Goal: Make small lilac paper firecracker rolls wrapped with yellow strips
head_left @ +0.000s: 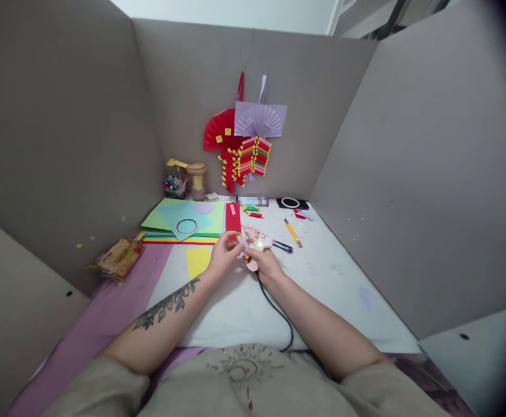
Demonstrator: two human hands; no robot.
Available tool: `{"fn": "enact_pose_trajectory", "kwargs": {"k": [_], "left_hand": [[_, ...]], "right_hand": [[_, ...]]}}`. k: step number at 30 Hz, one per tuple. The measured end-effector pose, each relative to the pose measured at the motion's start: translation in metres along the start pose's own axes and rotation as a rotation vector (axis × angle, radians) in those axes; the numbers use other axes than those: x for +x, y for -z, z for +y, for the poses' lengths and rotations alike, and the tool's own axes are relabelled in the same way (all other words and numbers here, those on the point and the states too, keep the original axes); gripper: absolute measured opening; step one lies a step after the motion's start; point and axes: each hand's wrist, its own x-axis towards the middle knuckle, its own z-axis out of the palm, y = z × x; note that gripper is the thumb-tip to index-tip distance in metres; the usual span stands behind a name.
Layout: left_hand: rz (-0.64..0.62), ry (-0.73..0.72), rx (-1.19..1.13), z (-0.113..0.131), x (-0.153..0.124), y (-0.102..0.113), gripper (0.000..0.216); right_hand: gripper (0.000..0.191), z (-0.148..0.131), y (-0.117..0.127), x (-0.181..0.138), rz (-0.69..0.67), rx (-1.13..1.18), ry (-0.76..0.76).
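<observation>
Over the middle of the table my two hands meet. My left hand (226,253) pinches a small lilac paper piece (243,238) with yellow at its ends. Close against it, my right hand (271,267) is closed on a pale pink glue gun (252,266) with a glowing light and a black cord running toward me. The right thumb reaches to the lilac piece; whether it touches is hard to tell. Fingers partly cover both things. Just behind lie a crumpled, brownish patterned piece (255,233) and a dark blue looped handle (284,247).
Coloured paper sheets (161,223) with a tape roll (186,227) lie left, above a yellow sheet (197,262). A yellow cutter (293,233) lies right. Small paper rolls (255,215) and a phone-like device (253,201) sit behind. Paper fans (260,120) hang on the grey partition.
</observation>
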Motion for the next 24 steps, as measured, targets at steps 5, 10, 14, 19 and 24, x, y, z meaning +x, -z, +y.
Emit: {"fn": "enact_pose_trajectory", "kwargs": {"k": [5, 10, 14, 19, 24], "left_hand": [[0.054, 0.032, -0.006, 0.001, 0.001, 0.0, 0.036], [0.099, 0.063, -0.029, -0.001, 0.006, 0.006, 0.039], [0.131, 0.055, -0.029, -0.002, 0.008, 0.011, 0.039], [0.125, 0.034, -0.011, 0.0, 0.007, 0.012, 0.037], [0.105, 0.053, -0.047, 0.0, 0.008, 0.011, 0.037]], "right_hand": [[0.037, -0.001, 0.001, 0.001, 0.027, -0.068, 0.044], [0.029, -0.018, 0.012, -0.001, 0.066, -0.422, 0.208], [0.037, -0.037, 0.015, -0.013, -0.075, -0.698, 0.402], [0.041, -0.038, 0.015, -0.015, -0.06, -0.788, 0.449], [0.04, -0.023, 0.018, -0.006, 0.011, -0.658, 0.335]]}}
